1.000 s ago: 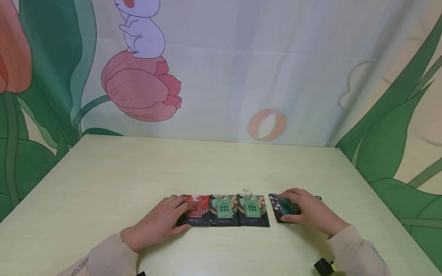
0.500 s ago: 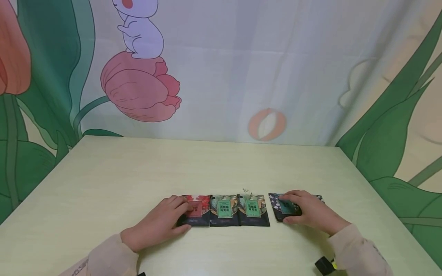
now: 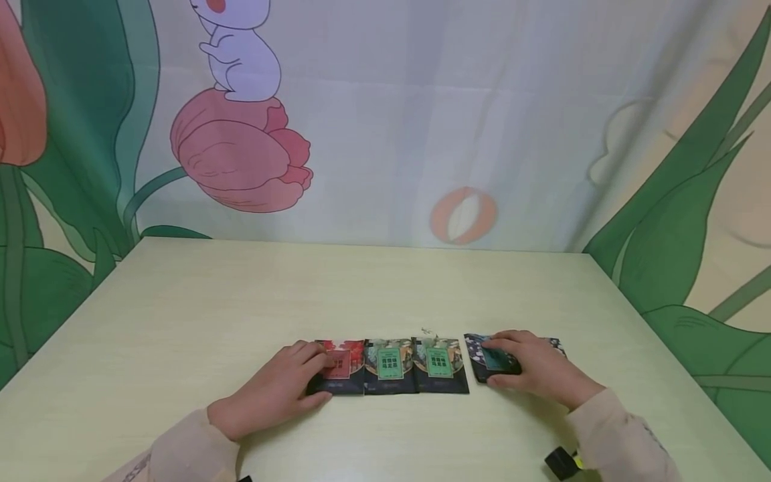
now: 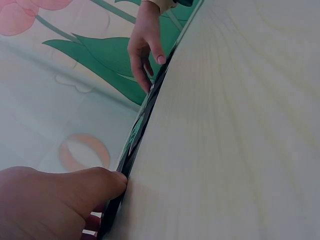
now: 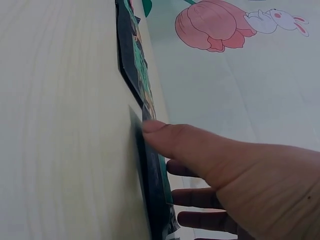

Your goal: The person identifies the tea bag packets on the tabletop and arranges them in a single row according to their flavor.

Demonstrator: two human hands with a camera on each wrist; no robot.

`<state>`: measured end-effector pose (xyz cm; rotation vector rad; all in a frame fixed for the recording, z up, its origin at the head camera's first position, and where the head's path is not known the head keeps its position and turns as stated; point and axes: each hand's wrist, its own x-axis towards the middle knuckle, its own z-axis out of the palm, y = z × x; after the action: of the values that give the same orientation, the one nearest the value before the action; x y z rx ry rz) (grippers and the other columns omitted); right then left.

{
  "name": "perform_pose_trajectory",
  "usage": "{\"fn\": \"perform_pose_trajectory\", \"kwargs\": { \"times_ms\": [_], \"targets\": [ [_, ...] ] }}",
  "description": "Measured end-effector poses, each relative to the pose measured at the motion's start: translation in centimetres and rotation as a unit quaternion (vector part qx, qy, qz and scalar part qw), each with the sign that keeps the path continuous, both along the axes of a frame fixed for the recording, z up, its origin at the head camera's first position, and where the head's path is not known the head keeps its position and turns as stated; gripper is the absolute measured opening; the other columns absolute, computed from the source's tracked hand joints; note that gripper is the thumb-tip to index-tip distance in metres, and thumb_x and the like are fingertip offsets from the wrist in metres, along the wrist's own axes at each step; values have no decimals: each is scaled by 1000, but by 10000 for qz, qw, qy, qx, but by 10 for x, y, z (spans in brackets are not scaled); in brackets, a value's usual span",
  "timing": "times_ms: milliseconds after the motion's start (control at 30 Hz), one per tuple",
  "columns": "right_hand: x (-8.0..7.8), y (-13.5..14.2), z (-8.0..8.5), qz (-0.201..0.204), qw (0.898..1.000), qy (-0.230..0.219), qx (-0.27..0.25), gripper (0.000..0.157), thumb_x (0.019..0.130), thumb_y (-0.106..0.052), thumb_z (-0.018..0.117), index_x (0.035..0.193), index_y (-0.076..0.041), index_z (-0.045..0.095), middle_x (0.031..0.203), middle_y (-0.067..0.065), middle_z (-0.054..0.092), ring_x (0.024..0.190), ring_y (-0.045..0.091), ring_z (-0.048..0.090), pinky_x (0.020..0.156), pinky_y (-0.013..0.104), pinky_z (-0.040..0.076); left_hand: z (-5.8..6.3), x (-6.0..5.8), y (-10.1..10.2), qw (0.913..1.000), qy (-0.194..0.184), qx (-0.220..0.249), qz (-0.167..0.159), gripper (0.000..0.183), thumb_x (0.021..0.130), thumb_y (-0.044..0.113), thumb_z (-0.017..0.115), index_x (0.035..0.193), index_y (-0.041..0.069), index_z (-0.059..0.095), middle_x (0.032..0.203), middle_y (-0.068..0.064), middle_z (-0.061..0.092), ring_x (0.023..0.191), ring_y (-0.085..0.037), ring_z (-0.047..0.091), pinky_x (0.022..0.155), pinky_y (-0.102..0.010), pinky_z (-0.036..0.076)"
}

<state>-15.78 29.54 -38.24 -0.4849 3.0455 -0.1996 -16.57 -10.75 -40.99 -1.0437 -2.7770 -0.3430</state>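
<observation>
Flat tea packets lie in a row in the head view. At the left end is a red-topped packet (image 3: 354, 351), with my left hand (image 3: 274, 385) resting on its left side, thumb by the near edge. Two green-labelled packets, one in the middle (image 3: 389, 385) and one on the right (image 3: 441, 383), adjoin it. Across a small gap, my right hand (image 3: 542, 368) pinches a dark blue packet (image 3: 476, 348) between thumb and fingers. In the right wrist view, this packet's near edge (image 5: 152, 175) stands slightly off the table. Another dark patterned piece (image 3: 554, 344) shows behind the right hand, mostly hidden.
The packets lie on a pale wooden table (image 3: 361, 288). Behind it hangs a curtain (image 3: 373, 147) printed with flowers and a rabbit. A small black device (image 3: 561, 462) sits by the right sleeve (image 3: 620, 435).
My right hand and the dark blue packet have shifted slightly left and away from me. The left hand and the row under it stay put; the whole view drifts a little.
</observation>
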Motion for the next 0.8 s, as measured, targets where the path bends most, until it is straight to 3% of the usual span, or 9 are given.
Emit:
{"fn": "perform_pose_trajectory", "kwargs": {
  "times_ms": [800],
  "targets": [
    [2,-7,-6,219,9991,365,47,64,72,-55,64,124,-20,54,126,9,51,116,31,48,93,50,41,1,1,-1,9999,68,-126,4,42,77,43,65,107,16,57,108,2,54,100,-13,47,90,-35,42]
  ]
}}
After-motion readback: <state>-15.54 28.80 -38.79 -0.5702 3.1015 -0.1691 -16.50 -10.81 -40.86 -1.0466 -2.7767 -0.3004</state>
